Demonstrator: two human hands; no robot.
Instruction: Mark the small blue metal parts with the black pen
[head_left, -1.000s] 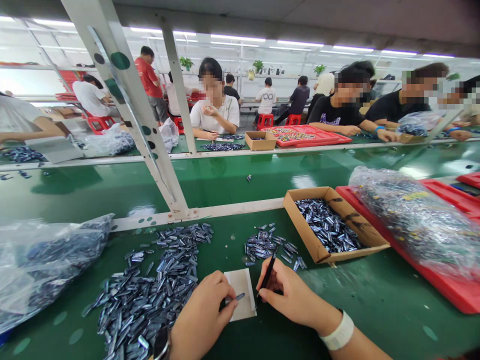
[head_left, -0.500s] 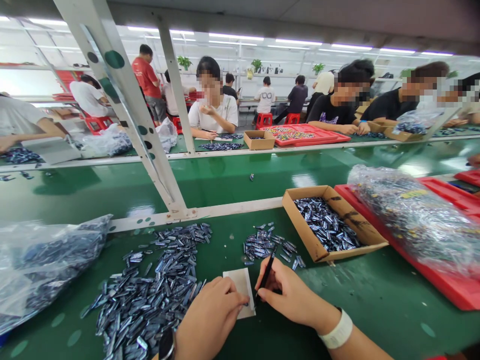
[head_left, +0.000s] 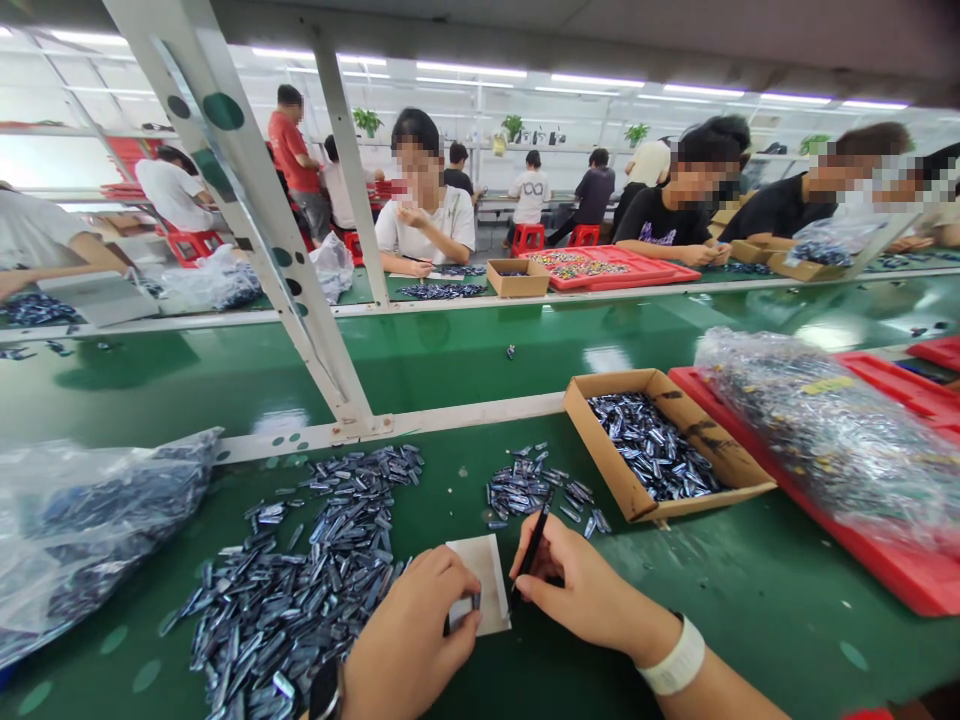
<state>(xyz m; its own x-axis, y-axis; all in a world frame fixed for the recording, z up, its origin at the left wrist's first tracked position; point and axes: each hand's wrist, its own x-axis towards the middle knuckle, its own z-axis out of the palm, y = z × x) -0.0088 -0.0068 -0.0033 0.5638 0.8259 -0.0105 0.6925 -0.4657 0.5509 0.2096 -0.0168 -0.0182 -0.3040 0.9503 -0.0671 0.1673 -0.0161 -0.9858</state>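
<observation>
Plainly, both hands are occupied: the left hand [head_left: 420,625] pinches a small dark piece [head_left: 476,601] between thumb and fingers, over the left part of a pale flat pad [head_left: 487,562], while the right hand [head_left: 574,585] grips a black pen-like tool [head_left: 535,542], tip down by the pad's right edge. A dark watch [head_left: 325,690] circles the left wrist, a white band [head_left: 677,657] the right. Left of the pad spreads a large heap of dark pieces [head_left: 292,590]; just beyond it, a smaller cluster [head_left: 521,487]. Farther right, a cardboard box [head_left: 609,455] holds more pieces. A filled plastic bag [head_left: 97,530] lies far left; another clear bag [head_left: 810,430] rests on red trays [head_left: 892,588] at right. Beyond runs a green belt [head_left: 442,350], with co-workers seated on its far side.
</observation>
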